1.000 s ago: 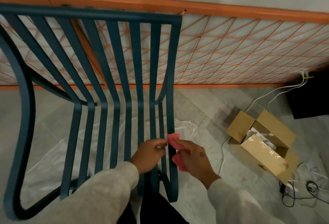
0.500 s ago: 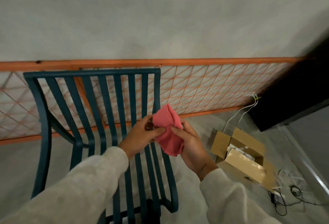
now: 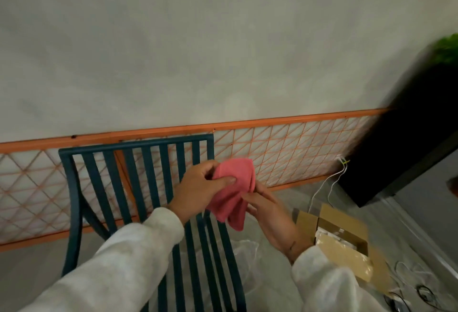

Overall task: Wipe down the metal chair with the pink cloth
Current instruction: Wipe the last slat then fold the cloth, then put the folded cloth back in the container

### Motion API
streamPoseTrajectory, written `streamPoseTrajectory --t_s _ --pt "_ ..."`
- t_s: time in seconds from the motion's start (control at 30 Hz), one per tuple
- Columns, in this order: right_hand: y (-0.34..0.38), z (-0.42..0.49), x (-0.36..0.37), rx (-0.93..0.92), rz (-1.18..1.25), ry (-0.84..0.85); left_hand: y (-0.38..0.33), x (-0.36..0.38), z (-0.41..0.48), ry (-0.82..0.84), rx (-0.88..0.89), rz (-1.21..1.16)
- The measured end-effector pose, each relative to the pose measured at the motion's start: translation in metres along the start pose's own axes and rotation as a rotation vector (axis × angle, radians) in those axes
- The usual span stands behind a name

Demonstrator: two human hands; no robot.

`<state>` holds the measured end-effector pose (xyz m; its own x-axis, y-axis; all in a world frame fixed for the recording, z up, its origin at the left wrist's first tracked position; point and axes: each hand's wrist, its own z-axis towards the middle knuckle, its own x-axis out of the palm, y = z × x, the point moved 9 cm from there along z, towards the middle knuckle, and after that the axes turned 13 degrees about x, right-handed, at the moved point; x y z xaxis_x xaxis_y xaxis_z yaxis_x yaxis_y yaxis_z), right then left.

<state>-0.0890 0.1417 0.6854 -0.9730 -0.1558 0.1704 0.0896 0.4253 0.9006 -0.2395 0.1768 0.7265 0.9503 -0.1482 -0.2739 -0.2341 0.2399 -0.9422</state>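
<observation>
Pink cloth (image 3: 233, 192): pinched by left hand (image 3: 198, 191) and right hand (image 3: 269, 215) above metal chair (image 3: 138, 180); advisable to refold it into a flat pad before wiping slats.

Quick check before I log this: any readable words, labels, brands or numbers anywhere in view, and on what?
None readable.
Cardboard box: no print can be made out; the white contents inside are too blurred to read.
Pink cloth, held in both hands, left hand and right hand: no tag or label shows.
Metal chair: plain, no markings.
</observation>
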Motion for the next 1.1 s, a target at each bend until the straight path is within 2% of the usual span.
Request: streamPoseTrajectory --t_s 0.2,0.33,0.4,0.47,0.57,0.7,0.83,0.97,1.1 --pt "-0.025 0.002 -0.052 0.09 -0.027 -0.086 0.007 0.054 0.013 0.006 -0.08 0.018" --pt "-0.051 0.018 -0.113 0.186 0.08 -0.058 0.045 0.108 0.011 -0.08 -0.301 -0.312" --pt "-0.065 0.034 -0.151 0.257 0.109 0.025 0.071 0.153 0.008 -0.131 -0.443 -0.471" --pt "-0.08 0.042 -0.173 0.308 0.116 0.046 0.094 0.182 -0.004 -0.141 -0.526 -0.517" --pt "-0.117 0.062 -0.22 0.426 0.042 0.058 0.133 0.23 -0.014 -0.281 -0.614 -0.545" --pt "-0.18 0.084 -0.269 0.578 -0.044 0.056 0.181 0.281 -0.027 -0.349 -0.66 -0.433" --pt "-0.254 0.108 -0.293 0.692 -0.157 0.078 0.245 0.32 -0.041 -0.305 -0.674 -0.273" --pt "-0.323 0.143 -0.307 0.741 -0.362 0.09 0.339 0.35 -0.058 -0.299 -0.702 -0.19" --pt "-0.421 0.2 -0.322 0.777 -0.504 0.087 0.459 0.378 -0.08 -0.268 -0.783 -0.06"
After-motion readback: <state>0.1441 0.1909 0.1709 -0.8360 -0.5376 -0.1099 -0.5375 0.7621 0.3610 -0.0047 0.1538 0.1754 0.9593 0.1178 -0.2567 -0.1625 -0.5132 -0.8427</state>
